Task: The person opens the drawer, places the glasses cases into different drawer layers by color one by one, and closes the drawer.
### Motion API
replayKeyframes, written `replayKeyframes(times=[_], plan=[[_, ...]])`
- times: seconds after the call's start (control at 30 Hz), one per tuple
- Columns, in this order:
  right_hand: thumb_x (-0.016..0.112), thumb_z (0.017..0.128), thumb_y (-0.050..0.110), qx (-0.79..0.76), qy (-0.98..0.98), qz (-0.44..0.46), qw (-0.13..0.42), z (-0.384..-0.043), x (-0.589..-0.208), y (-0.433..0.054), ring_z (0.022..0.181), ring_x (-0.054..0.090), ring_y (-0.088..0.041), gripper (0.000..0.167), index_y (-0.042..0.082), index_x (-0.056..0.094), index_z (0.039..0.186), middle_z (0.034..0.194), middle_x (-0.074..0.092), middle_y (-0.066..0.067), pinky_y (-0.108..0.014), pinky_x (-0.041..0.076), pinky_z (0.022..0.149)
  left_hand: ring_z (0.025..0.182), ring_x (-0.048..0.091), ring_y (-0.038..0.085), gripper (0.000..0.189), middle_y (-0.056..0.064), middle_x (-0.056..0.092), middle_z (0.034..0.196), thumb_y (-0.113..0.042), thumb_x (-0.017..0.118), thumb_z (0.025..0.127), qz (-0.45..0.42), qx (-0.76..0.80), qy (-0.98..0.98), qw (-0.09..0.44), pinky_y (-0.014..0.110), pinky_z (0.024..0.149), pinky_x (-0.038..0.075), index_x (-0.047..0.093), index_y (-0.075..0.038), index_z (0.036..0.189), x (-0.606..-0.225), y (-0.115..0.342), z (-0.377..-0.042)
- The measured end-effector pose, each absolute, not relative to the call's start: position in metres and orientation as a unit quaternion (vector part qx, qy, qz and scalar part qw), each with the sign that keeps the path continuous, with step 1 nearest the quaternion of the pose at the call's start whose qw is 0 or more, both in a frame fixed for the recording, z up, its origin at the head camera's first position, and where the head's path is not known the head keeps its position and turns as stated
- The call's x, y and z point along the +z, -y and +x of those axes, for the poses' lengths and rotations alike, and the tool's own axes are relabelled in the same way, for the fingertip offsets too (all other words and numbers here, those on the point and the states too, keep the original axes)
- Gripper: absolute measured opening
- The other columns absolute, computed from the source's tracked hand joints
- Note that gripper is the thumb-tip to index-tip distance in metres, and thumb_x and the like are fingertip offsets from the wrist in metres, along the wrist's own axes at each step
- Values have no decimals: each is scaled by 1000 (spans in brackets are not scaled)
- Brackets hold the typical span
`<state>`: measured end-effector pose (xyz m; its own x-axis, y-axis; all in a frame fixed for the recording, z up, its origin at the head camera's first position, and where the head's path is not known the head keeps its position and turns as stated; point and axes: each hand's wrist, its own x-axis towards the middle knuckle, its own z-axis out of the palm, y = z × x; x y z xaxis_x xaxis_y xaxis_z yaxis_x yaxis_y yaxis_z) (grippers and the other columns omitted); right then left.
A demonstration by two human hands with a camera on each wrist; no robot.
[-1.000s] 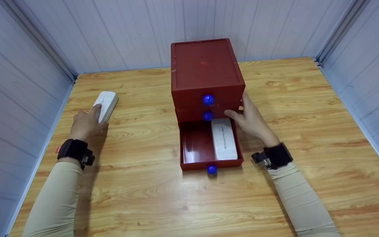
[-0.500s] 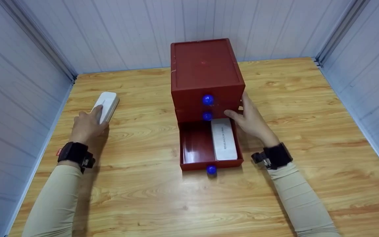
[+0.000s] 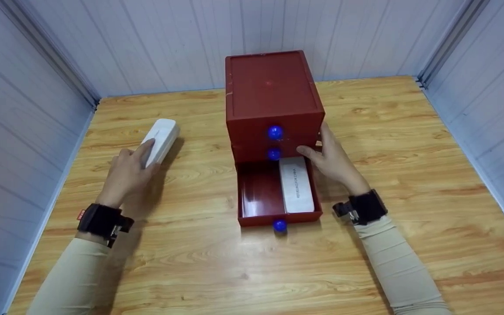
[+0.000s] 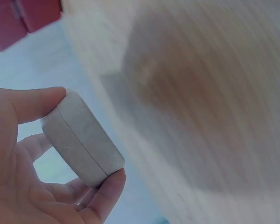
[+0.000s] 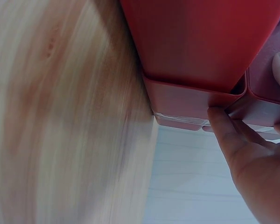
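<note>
My left hand (image 3: 130, 175) grips a white oblong case (image 3: 162, 139) with rounded ends, left of the drawer cabinet. In the left wrist view, thumb and fingers pinch the end of the case (image 4: 81, 140), where a seam runs along its middle. My right hand (image 3: 334, 162) holds the right front corner of the red drawer cabinet (image 3: 274, 87), its thumb on the middle drawer front and fingers against the side (image 5: 186, 100). The bottom drawer (image 3: 260, 192) is pulled out. A second white case (image 3: 298, 186) with dark lettering lies along that drawer's right side.
Blue round knobs (image 3: 275, 132) sit on the drawer fronts; the upper two drawers are pushed in. The wood-grain table (image 3: 217, 271) is bounded by white panel walls (image 3: 169, 43) at the back and sides.
My left hand has lifted the white case and carried it rightward, towards the cabinet. The right hand stays at the cabinet's corner, and the drawers have not moved.
</note>
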<state>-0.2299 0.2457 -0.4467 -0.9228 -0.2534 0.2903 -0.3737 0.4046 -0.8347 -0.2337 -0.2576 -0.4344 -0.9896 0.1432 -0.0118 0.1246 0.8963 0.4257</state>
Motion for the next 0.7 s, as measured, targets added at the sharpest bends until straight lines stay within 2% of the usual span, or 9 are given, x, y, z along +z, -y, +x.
replayKeyframes(times=[0.27, 0.43, 0.7], plan=[[71, 103, 19, 511, 836, 190, 63, -229, -448, -247, 138, 55, -35, 84, 14, 20, 169, 157, 46, -17, -52, 53, 110, 114, 54, 61, 71, 45, 51, 130, -26, 69, 102, 116, 228, -967, -3, 73, 90, 51, 39, -15, 165, -423, 232, -214], [71, 103, 19, 518, 832, 192, 55, -229, -448, -248, 137, 55, -34, 84, 17, 18, 169, 157, 45, -15, -52, 54, 108, 115, 55, 62, 69, 41, 57, 126, -24, 73, 99, 144, 225, -963, -18, 74, 94, 48, 45, -14, 162, -419, 220, -199], [70, 104, 21, 522, 829, 195, 49, -229, -448, -247, 139, 54, -33, 86, 20, 15, 170, 160, 42, -13, -53, 54, 108, 111, 57, 54, 68, 35, 58, 126, -22, 75, 98, 176, 218, -960, -21, 66, 94, 49, 49, -17, 160, -415, 204, -177]])
